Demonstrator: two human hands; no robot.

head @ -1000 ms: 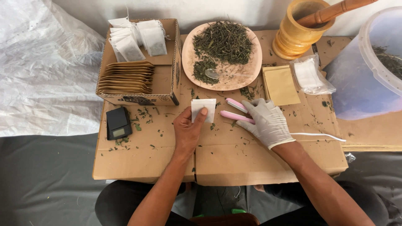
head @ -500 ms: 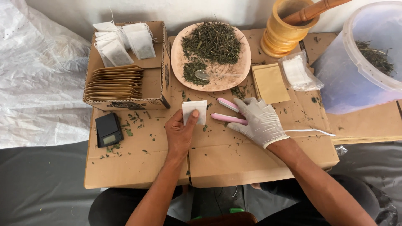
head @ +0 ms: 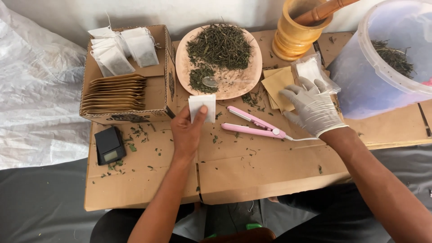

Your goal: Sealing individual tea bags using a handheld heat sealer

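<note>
My bare left hand (head: 188,130) pinches a small white tea bag (head: 200,105) upright just below the round plate (head: 181,67) of dried green leaves (head: 220,44). A spoon (head: 210,81) lies on the plate. My right hand (head: 312,106), in a white glove, rests with fingers spread on the tan paper envelopes (head: 275,83), beside a clear packet of white bags (head: 311,68). The pink sealing iron (head: 253,125) lies free on the cardboard between my two hands, its jaws apart.
A cardboard box (head: 157,101) at left holds filled white bags (head: 119,49) and stacked tan envelopes (head: 112,92). A black pocket scale (head: 109,145) sits in front of it. A wooden mortar with pestle (head: 300,27) and a large clear tub (head: 382,58) with leaves stand at right.
My right hand has let go of the pink sealing iron and moved up and right onto the tan envelopes. The left hand still holds the white bag.
</note>
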